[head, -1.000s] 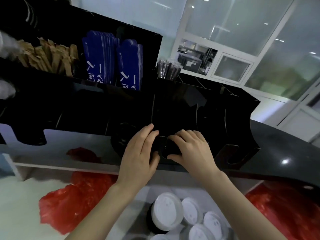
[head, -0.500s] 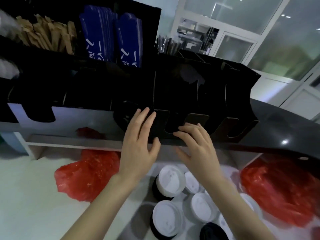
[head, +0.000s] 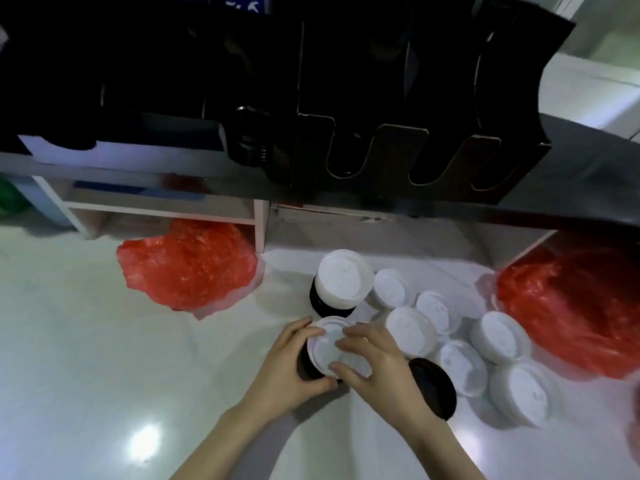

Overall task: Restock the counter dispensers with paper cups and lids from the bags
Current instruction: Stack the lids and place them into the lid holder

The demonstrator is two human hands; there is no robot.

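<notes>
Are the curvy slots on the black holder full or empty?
Empty, as far as shows. The U-shaped slots of the black dispenser look dark and bare, while the white lids sit on the floor below.

below the black dispenser [head: 381, 98] lie two red bags [head: 188, 263]. about nine white-topped lid stacks [head: 346, 277] beside them. two hands [head: 287, 368].

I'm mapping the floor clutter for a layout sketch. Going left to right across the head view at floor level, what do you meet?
Left red plastic bag → left hand → held stack of white lids → right hand → loose white lid stacks → right red plastic bag.
</notes>
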